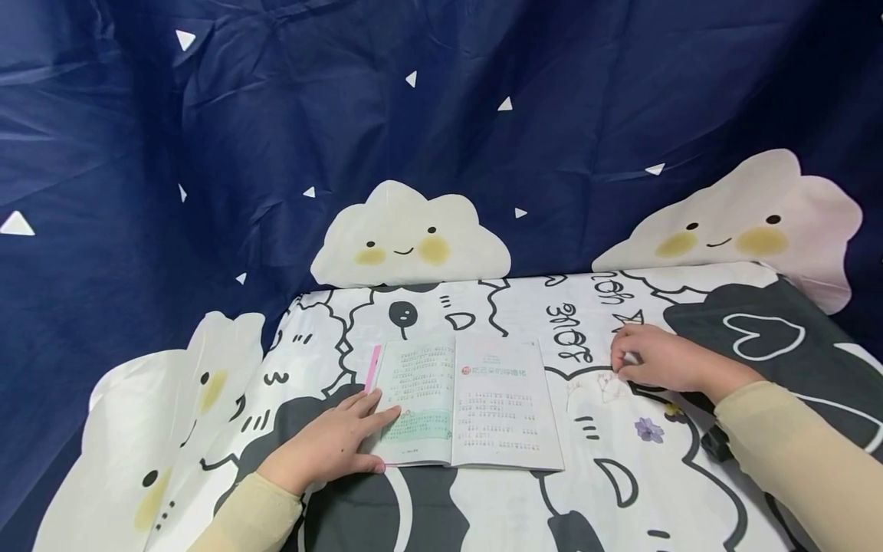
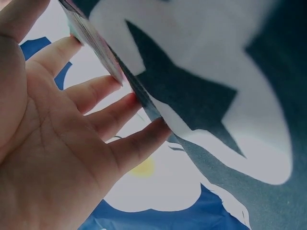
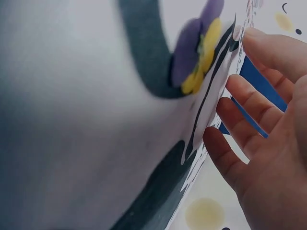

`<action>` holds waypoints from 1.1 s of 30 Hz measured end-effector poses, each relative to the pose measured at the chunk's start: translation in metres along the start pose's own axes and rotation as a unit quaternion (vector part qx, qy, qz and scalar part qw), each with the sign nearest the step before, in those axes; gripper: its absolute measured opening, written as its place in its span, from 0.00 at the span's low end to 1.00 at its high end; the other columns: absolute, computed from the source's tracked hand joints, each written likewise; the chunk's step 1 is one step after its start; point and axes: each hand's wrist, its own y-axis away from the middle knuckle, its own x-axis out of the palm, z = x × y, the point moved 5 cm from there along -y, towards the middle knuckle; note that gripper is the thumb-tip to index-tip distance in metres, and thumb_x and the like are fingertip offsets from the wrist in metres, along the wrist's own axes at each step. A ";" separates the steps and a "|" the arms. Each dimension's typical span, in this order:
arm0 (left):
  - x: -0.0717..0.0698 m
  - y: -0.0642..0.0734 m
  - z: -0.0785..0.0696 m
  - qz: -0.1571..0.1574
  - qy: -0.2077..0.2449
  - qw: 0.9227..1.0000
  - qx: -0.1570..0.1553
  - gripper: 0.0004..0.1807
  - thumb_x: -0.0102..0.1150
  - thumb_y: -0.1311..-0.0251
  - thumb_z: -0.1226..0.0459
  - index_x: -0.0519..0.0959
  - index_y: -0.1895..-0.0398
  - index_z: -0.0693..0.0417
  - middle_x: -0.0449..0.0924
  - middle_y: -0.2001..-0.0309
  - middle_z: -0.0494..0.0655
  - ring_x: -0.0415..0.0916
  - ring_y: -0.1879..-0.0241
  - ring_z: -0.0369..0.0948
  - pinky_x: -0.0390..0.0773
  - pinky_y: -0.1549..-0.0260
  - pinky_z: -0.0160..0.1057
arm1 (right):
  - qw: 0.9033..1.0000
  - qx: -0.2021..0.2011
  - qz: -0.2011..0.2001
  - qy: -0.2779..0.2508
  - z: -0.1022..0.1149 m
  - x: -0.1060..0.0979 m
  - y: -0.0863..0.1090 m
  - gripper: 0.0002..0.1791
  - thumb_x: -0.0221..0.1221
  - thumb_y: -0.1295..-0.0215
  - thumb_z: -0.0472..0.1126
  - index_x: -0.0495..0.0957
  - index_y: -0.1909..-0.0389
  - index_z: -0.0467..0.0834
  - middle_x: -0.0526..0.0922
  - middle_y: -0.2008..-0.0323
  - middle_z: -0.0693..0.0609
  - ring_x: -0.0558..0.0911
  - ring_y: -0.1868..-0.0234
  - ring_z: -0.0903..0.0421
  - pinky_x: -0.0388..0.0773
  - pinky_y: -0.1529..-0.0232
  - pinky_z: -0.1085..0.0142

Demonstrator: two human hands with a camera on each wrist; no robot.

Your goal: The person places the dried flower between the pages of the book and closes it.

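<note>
An open book (image 1: 500, 422) with printed pages lies on the patterned cloth in the head view. My left hand (image 1: 338, 437) rests on its left page, fingers spread and fairly straight. In the left wrist view, that hand's fingertips touch the book's edge (image 2: 98, 45). Right of the book, my right hand (image 1: 655, 359) is lowered with thumb and forefinger bent at a thin, pale pinkish piece (image 1: 610, 387). Whether they pinch it is hidden. Nearby on the cloth are a purple flower (image 1: 648, 429) and a small yellow flower (image 1: 673, 410). The right wrist view shows purple and yellow petals (image 3: 194, 57) close by.
White cloth (image 1: 524, 322) with black cartoon drawings covers the surface. Dark blue fabric (image 1: 441, 115) with white triangles and smiling clouds (image 1: 407, 238) hangs behind and at the left. A small black object (image 1: 717, 443) sits beside the right forearm.
</note>
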 end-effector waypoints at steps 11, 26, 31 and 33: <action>0.000 -0.001 0.000 0.004 0.003 1.000 -0.004 0.43 0.68 0.42 0.43 0.67 0.24 0.44 0.60 0.26 0.64 0.56 0.27 0.61 0.67 0.37 0.60 | 1.000 -0.013 -0.021 -0.019 0.002 -0.001 0.000 0.17 0.70 0.43 0.34 0.76 0.75 0.60 0.74 0.64 0.61 0.73 0.63 0.58 0.71 0.60 0.60; 0.002 -0.001 0.001 -0.001 -0.003 1.000 0.000 0.44 0.68 0.42 0.42 0.67 0.24 0.44 0.60 0.26 0.64 0.57 0.27 0.60 0.68 0.38 0.59 | 0.999 -0.006 -0.025 -0.031 0.013 -0.010 -0.001 0.14 0.69 0.39 0.37 0.78 0.73 0.60 0.76 0.62 0.63 0.76 0.59 0.60 0.74 0.57 0.60; 0.002 0.000 0.001 0.003 -0.001 1.000 -0.004 0.44 0.68 0.42 0.42 0.67 0.24 0.44 0.60 0.26 0.64 0.56 0.27 0.60 0.68 0.37 0.59 | 0.999 0.006 -0.025 -0.033 0.015 -0.014 0.000 0.14 0.69 0.38 0.37 0.79 0.73 0.60 0.76 0.61 0.64 0.76 0.58 0.61 0.74 0.56 0.60; 0.002 0.000 0.001 0.004 0.000 1.000 -0.005 0.44 0.68 0.42 0.42 0.67 0.24 0.44 0.60 0.26 0.64 0.56 0.27 0.60 0.67 0.37 0.59 | 0.999 0.006 -0.027 -0.033 0.017 -0.017 0.000 0.14 0.68 0.37 0.38 0.78 0.73 0.60 0.76 0.61 0.65 0.76 0.58 0.62 0.75 0.56 0.60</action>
